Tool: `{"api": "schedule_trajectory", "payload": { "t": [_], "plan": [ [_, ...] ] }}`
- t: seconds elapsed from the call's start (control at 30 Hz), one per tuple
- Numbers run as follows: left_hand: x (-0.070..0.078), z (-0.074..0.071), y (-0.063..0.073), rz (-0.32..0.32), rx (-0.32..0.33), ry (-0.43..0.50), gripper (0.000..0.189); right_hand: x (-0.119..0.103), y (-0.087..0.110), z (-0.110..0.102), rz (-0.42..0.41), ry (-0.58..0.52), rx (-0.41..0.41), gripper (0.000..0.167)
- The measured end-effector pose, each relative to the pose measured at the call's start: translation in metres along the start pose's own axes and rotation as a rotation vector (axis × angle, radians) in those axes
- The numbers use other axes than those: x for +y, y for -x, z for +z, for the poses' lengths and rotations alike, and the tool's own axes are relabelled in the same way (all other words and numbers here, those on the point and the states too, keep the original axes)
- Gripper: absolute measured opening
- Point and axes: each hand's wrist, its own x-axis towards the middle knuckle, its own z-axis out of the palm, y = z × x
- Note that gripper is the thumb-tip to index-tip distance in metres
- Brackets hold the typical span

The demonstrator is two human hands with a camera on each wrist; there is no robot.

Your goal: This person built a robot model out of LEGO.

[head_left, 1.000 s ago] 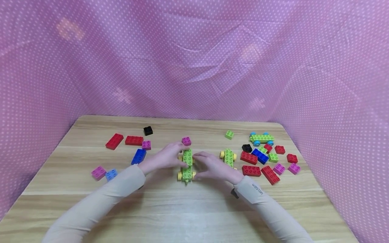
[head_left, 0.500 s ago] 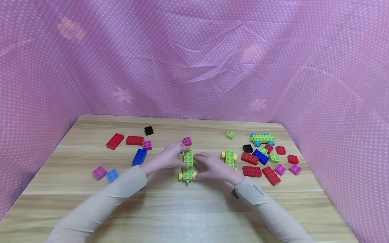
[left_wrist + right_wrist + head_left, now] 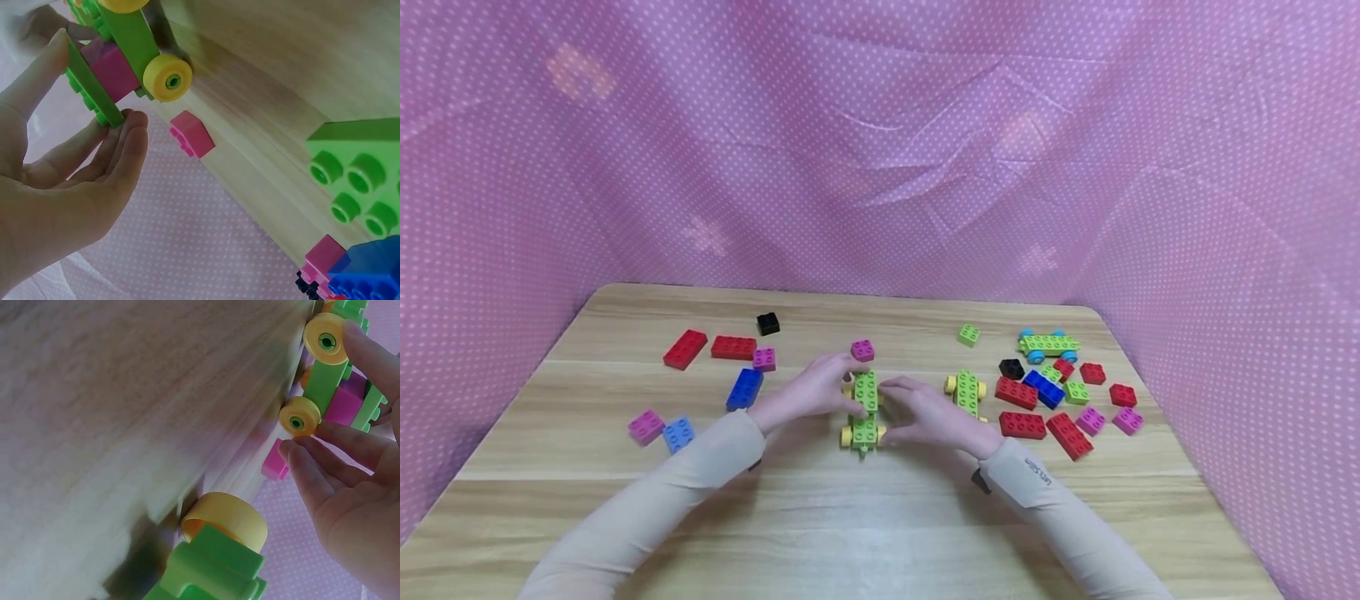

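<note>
A green toy car base (image 3: 865,432) with yellow wheels stands in mid-table, lengthwise to me. On it sits a pink brick (image 3: 114,74), sandwiched under a flat green studded piece (image 3: 867,390). With thumb at one end and fingers at the other, my left hand (image 3: 812,387) pinches this green top piece. My right hand (image 3: 928,417) holds the base from the right side; in the right wrist view its thumb is at one yellow wheel (image 3: 326,340) and a fingertip at the other. The head view hides most of the pink brick between the layers.
Just beyond the car lies a loose pink brick (image 3: 862,350). A second yellow-wheeled base (image 3: 966,393) stands right of my right hand, and a blue-wheeled one (image 3: 1048,345) farther back. Several bricks, including a blue one (image 3: 745,389), lie left; more cluster around a red brick (image 3: 1022,425) at right.
</note>
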Motion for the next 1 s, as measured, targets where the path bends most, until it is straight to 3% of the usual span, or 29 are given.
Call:
{"api": "schedule_trajectory", "payload": {
  "t": [0.37, 0.7, 1.0],
  "plan": [
    [0.0, 0.002, 0.003, 0.031, 0.01, -0.016, 0.074, -0.003, 0.001, -0.002, 0.012, 0.01, -0.005, 0.08],
    [-0.002, 0.001, 0.006, 0.018, -0.003, -0.005, 0.074, -0.006, 0.002, -0.002, 0.006, 0.017, 0.001, 0.078],
    [-0.008, -0.002, 0.011, 0.017, -0.026, 0.046, 0.074, -0.007, 0.003, -0.003, 0.025, 0.01, -0.005, 0.08]
  ]
}}
